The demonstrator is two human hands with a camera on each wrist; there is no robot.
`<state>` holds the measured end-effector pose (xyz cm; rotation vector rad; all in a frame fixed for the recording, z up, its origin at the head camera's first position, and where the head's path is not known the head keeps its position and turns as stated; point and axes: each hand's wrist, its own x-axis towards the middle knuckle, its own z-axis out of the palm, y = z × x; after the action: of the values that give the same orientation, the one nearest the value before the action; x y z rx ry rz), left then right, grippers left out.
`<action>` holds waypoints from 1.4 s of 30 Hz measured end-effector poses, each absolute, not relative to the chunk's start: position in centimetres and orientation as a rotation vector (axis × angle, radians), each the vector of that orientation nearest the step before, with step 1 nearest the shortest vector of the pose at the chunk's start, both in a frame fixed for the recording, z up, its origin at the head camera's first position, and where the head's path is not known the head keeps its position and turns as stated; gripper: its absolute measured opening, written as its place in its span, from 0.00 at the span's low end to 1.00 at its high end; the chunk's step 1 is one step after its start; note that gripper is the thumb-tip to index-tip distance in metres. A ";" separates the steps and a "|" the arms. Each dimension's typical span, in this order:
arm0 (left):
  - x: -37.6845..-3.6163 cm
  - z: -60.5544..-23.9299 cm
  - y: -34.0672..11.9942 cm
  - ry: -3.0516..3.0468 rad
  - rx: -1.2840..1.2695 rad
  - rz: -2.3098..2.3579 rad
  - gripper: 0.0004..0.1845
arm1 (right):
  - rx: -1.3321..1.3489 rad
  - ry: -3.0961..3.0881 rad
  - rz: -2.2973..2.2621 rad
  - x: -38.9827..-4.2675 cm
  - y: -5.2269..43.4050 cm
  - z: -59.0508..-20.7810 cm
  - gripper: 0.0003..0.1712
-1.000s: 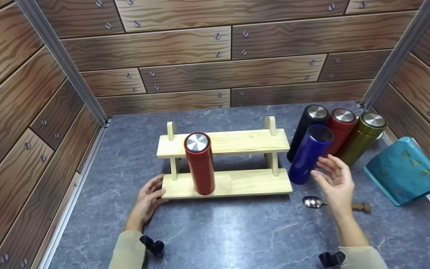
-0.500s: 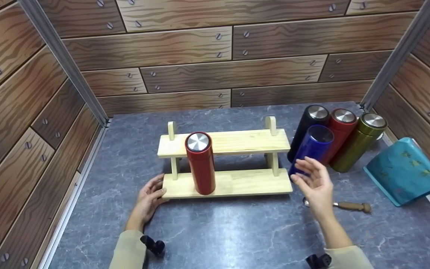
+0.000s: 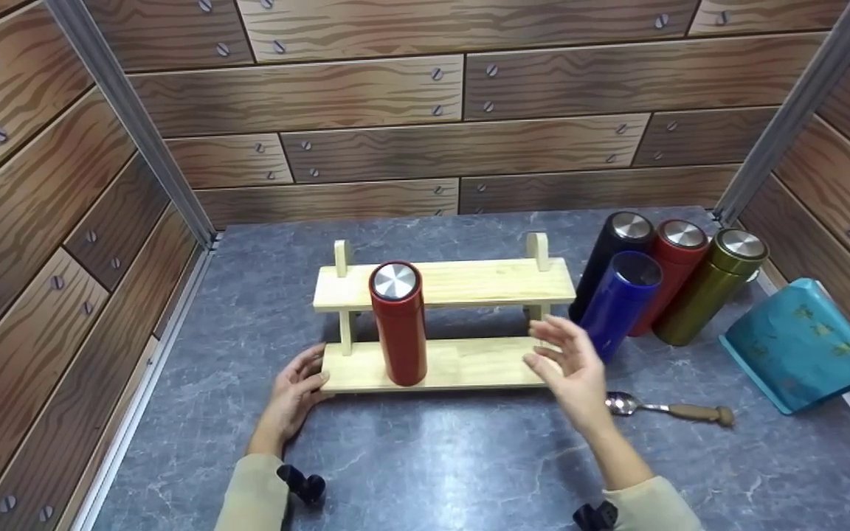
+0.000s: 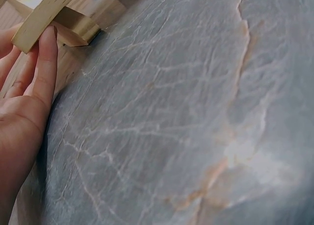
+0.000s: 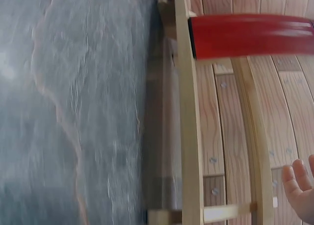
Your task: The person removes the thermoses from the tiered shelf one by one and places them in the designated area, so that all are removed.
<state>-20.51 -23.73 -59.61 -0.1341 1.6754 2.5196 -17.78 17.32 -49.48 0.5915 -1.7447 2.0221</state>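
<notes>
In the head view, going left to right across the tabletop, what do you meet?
Left hand → red flask on the shelf → right hand → blue flask → gold flask → teal pouch.

Head cam sits up high, looking forward and down over the whole grey surface point(image 3: 425, 457) with the wooden rack point(image 3: 447, 284) mid-frame. Left wrist cam is super close, skimming low over the surface, catching just the rack's corner point(image 4: 44, 19). Right wrist cam is turned sideways, near the rack's lower board, with the red bottle point(image 5: 250, 36) showing too. All three share the rack.
</notes>
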 end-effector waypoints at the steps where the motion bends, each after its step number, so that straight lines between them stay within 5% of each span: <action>1: -20.5 -59.6 -23.7 1.675 -0.135 2.521 0.31 | 0.605 -1.758 2.016 -17.8 17.0 -49.5 0.33; 42: -20.6 -59.7 -23.8 1.679 -0.137 2.521 0.31 | 0.846 -1.961 2.034 -19.4 7.0 -43.3 0.37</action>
<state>-20.57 -23.81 -59.68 -0.1372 1.6787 2.5210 -19.39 6.96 -43.34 0.8456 -1.9607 2.0341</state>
